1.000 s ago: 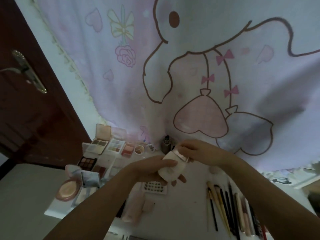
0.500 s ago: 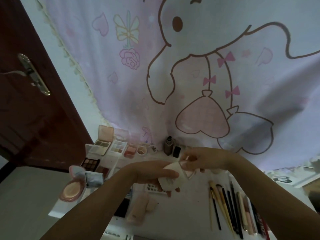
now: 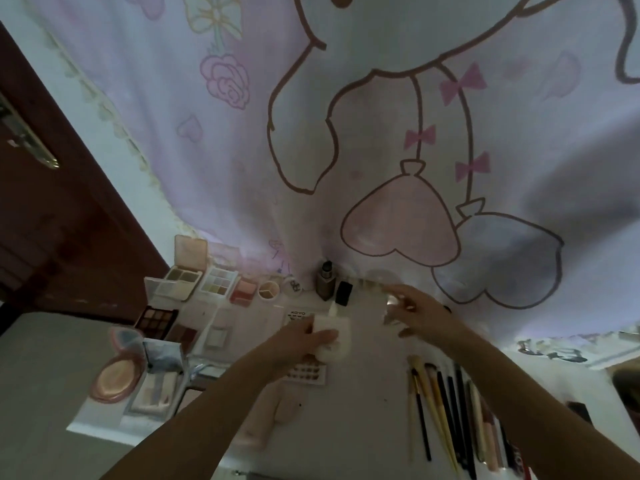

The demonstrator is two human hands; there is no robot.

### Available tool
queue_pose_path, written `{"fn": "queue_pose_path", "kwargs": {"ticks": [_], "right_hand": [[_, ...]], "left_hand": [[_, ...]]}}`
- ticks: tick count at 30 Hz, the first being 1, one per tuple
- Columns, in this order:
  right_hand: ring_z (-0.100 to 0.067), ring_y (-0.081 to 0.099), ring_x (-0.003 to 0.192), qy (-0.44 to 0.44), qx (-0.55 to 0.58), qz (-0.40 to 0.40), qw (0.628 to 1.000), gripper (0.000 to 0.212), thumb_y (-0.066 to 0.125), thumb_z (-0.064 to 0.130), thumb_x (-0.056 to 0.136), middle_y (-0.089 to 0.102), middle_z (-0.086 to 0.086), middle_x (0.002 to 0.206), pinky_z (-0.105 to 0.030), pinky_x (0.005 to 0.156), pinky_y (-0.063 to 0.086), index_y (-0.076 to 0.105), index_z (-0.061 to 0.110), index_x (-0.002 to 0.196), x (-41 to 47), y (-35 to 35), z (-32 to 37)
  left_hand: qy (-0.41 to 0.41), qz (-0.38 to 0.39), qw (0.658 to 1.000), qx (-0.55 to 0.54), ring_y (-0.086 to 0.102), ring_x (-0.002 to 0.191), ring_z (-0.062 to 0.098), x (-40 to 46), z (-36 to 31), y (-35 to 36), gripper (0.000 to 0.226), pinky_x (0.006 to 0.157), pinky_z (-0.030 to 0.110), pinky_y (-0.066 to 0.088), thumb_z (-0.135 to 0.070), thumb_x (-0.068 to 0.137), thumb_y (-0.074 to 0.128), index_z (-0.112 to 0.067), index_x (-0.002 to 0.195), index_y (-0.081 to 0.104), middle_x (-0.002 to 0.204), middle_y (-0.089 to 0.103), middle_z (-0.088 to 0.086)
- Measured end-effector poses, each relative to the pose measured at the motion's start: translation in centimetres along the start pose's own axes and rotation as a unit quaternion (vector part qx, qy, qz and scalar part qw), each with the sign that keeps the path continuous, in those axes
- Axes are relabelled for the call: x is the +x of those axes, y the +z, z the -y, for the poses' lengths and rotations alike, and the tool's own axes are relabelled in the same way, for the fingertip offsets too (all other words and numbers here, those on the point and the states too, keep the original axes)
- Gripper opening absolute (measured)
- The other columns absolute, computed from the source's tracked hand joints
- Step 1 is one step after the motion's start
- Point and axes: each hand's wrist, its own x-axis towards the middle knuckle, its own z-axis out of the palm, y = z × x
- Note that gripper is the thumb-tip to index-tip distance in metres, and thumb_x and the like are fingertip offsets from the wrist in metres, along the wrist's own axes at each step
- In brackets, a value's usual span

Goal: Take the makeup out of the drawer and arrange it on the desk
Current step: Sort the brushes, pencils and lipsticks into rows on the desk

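My left hand (image 3: 298, 344) grips a small white bottle (image 3: 337, 336) above the middle of the white desk (image 3: 363, 410). A thin nozzle sticks up bare from the bottle's top. To its right, my right hand (image 3: 420, 315) reaches toward the back of the desk and pinches a small clear cap (image 3: 390, 306), which is blurred. A gap separates the two hands. Open eyeshadow palettes (image 3: 218, 284) and a blush pan (image 3: 244, 289) lie at the back left.
A foundation bottle (image 3: 325, 280) and a black case (image 3: 344, 292) stand at the back centre. Several brushes (image 3: 446, 410) lie in a row at the right. A round pink compact (image 3: 117, 375), a lash tray (image 3: 306, 372) and a pink tube (image 3: 270, 420) lie nearer. A cartoon cloth (image 3: 398, 133) hangs behind; a door (image 3: 52, 220) is at the left.
My right hand, which was pinching the bottle's top, has pulled away to the right with the cap. The nozzle is now bare. My left hand still holds the bottle.
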Motion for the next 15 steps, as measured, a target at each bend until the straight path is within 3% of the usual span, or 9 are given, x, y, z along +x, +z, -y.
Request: {"fn": "queue_pose_path", "kwargs": {"ticks": [2,6,8,11,15], "right_hand": [[-0.015,0.062,0.082,0.059,0.089,-0.046,0.993,0.028,0.062,0.014,0.090,0.060,-0.009,0.101,-0.027,0.067,0.052,0.054,0.013,0.116,1.5,0.7,-1.9],[-0.023,0.059,0.083,0.140,0.133,-0.126,0.973,0.026,0.071,0.018,0.082,0.053,-0.010,0.090,-0.029,0.060,0.051,0.046,0.013,0.086,4.7,2.4,-5.2],[-0.025,0.053,0.080,0.169,0.144,-0.170,0.960,0.026,0.068,0.017,0.084,0.050,-0.013,0.094,-0.028,0.052,0.045,0.044,0.010,0.091,6.3,3.2,-6.2],[-0.026,0.052,0.079,0.187,0.152,-0.189,0.952,0.029,0.067,0.018,0.086,0.052,-0.018,0.099,-0.030,0.054,0.044,0.043,0.008,0.098,8.7,4.0,-7.5],[-0.027,0.063,0.083,0.202,0.105,-0.178,0.957,0.032,0.063,0.026,0.089,0.063,-0.018,0.105,-0.032,0.062,0.054,0.055,0.002,0.109,10.7,4.2,-8.3]], "left_hand": [[0.049,-0.059,0.995,0.071,0.068,0.086,0.009,1.8,-0.1,1.3,0.020,0.071,0.023,0.055,-0.021,0.083,0.069,-0.019,0.102,0.063,0.099,0.069,0.002],[0.094,-0.235,0.946,0.204,0.061,0.093,0.024,5.4,0.5,4.3,0.026,0.082,0.038,0.049,-0.021,0.080,0.070,-0.018,0.105,0.064,0.100,0.065,0.008],[0.104,-0.304,0.915,0.246,0.054,0.102,0.028,6.9,1.0,5.3,0.035,0.085,0.034,0.046,-0.023,0.083,0.067,-0.015,0.116,0.061,0.112,0.056,0.011],[0.071,-0.314,0.925,0.203,0.049,0.110,0.029,8.7,1.8,6.2,0.035,0.085,0.028,0.041,-0.031,0.087,0.062,-0.019,0.118,0.055,0.125,0.047,0.008],[0.060,-0.341,0.918,0.193,0.048,0.110,0.030,10.6,3.2,7.2,0.034,0.085,0.030,0.042,-0.030,0.090,0.057,-0.017,0.121,0.054,0.125,0.045,0.013]]}}
